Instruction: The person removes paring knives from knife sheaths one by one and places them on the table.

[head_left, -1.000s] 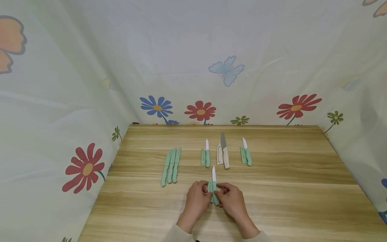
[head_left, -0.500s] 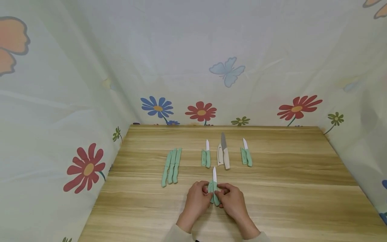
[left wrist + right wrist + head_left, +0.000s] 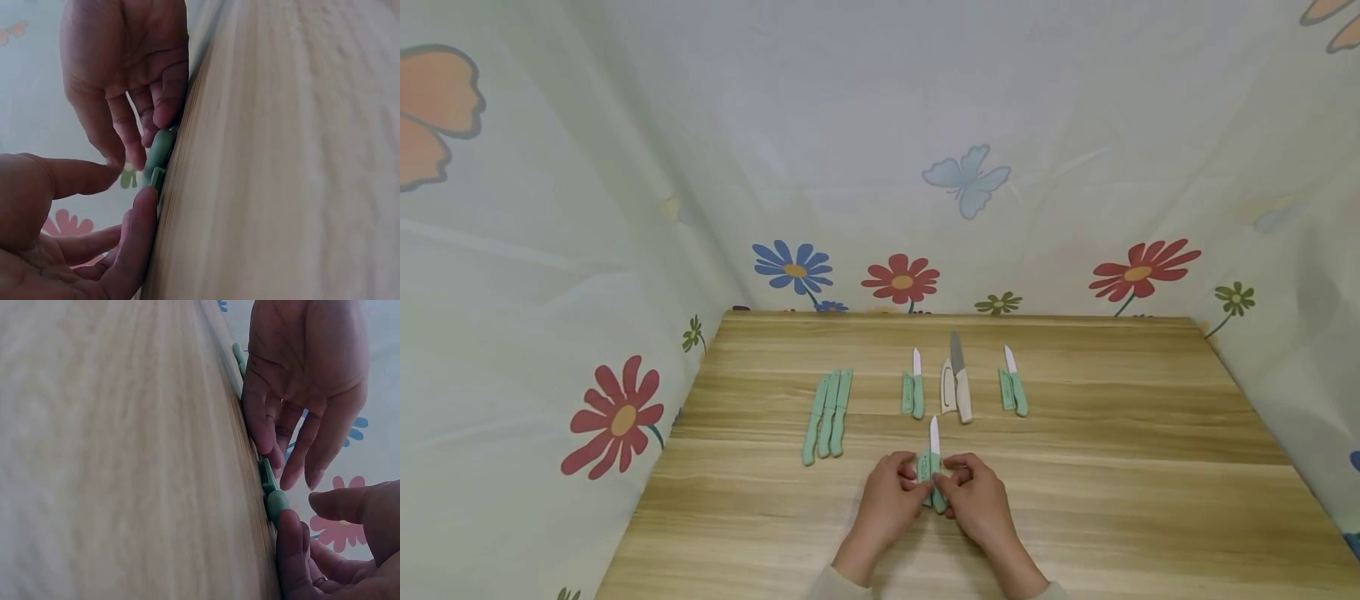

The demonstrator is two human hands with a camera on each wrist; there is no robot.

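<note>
A small paring knife (image 3: 935, 442) with a white blade and green handle lies at the front middle of the table, its tip pointing away. Its green sheath (image 3: 923, 467) lies alongside, left of the handle. My left hand (image 3: 883, 498) is at the sheath's left side; in the left wrist view, its fingertips touch the sheath (image 3: 157, 177) while the thumb stays raised and apart. From the other side, my right hand (image 3: 983, 502) has a fingertip against the handle (image 3: 276, 505) in the right wrist view, its thumb also lifted away. Both hands partly cover the pair.
Several green sheathed knives (image 3: 827, 417) lie together on the left. Farther back are a bare green knife (image 3: 917, 396) with its sheath, a larger beige knife (image 3: 961, 387) with its sheath, and another green knife (image 3: 1017, 392) with its sheath. The wooden table (image 3: 1112, 500) meets a flowered cloth behind.
The fingers of both hands have spread slightly away from the knife and sheath. Knife and sheath stay side by side on the table. The head view has shifted a little.
</note>
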